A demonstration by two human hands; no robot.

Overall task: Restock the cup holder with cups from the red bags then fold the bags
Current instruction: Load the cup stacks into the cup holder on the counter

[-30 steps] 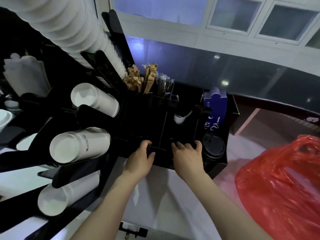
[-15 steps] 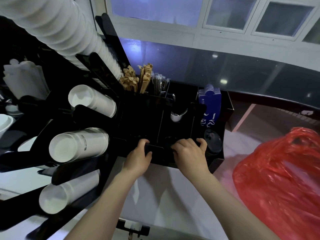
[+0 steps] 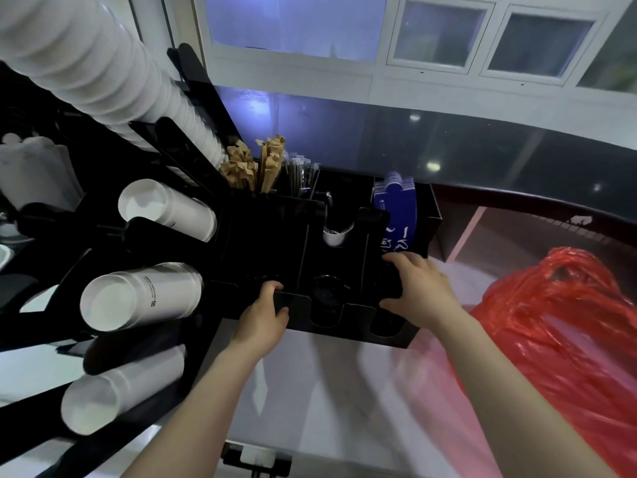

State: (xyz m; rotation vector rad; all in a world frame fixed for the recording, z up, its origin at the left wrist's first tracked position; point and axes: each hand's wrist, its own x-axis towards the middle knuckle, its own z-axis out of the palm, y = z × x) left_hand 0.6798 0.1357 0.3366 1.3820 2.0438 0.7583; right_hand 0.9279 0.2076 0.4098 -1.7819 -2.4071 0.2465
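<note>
Right now we have both hands on the black plastic countertop organiser [image 3: 331,326] at the centre of the frame, not on any cups. Our left hand [image 3: 262,317] grips its low front wall, fingers hooked over the top edge and thumb on the outer face. Our right hand [image 3: 422,291] lies further right and a little higher in the frame, fingers curled over the organiser's right compartment; what it clasps underneath is hidden by the hand itself, so we cannot tell whether it holds the wall or a dark lid.

The relation that matters for us: the crinkled red plastic bag [image 3: 558,339] sits at the right edge of the frame, just beside our right forearm and well apart from our left hand, so the right hand is the nearer one for reaching it. The black slanted cup holder rack [image 3: 113,232] lies the opposite way, along the left of the frame, its stacks of white paper cups [image 3: 138,298] lying with their long axes tilted and their bases toward us.

The bag's contents cannot be made out through the plastic, and its lower part is cut off by the frame. The organiser's compartments are too dark to read.
</note>
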